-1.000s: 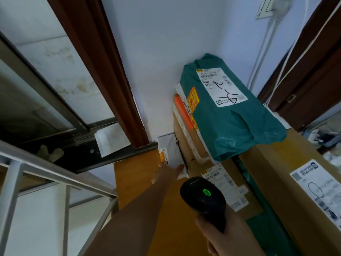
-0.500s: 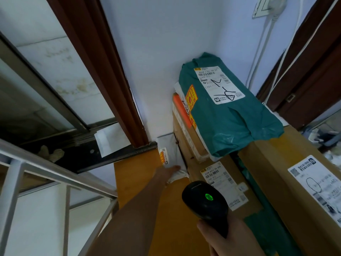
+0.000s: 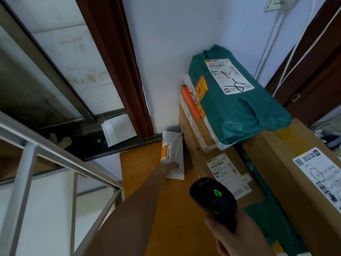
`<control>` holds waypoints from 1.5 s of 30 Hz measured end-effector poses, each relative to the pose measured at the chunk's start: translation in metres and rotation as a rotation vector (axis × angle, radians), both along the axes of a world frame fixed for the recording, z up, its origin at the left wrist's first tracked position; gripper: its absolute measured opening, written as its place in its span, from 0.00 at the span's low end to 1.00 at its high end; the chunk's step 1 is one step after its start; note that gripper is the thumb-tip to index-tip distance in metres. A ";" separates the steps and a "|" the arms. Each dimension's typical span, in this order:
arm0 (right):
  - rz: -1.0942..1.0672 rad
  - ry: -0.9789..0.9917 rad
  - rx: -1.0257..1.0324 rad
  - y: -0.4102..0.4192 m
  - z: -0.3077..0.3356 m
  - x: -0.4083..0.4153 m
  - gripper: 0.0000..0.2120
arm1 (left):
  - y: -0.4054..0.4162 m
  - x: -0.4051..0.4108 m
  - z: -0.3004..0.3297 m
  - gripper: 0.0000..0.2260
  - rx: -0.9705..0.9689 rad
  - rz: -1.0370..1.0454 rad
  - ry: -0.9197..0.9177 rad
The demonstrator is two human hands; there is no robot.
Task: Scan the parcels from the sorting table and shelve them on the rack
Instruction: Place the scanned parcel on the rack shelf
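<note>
2 hands point(image 3: 167, 168) busy: left fingers on white parcel point(image 3: 175, 154), grip unclear; right point(image 3: 239, 237) grips scanner point(image 3: 213, 197)

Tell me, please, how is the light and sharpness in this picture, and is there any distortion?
Head view: dim, bluish light; the scanner shows a bright green lamp; the left hand on the white parcel is slightly soft; wide-angle lens bends the rack rails and door frame.
</note>
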State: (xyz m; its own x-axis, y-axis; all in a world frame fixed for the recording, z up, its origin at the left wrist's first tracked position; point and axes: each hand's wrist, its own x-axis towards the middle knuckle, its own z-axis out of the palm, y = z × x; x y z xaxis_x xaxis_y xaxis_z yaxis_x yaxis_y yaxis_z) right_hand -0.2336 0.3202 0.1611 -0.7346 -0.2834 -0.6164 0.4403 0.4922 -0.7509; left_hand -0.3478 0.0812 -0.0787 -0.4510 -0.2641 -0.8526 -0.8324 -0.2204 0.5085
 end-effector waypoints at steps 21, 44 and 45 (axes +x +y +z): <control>0.094 0.000 -0.072 -0.042 0.010 0.024 0.11 | -0.053 0.131 0.012 0.46 -0.771 -0.660 0.245; 0.108 0.012 -0.026 -0.016 0.003 0.030 0.06 | -0.026 0.142 -0.018 0.49 -0.048 0.225 0.141; 0.104 0.012 -0.024 -0.015 0.003 0.030 0.06 | -0.024 0.142 -0.011 0.42 -0.002 0.286 0.155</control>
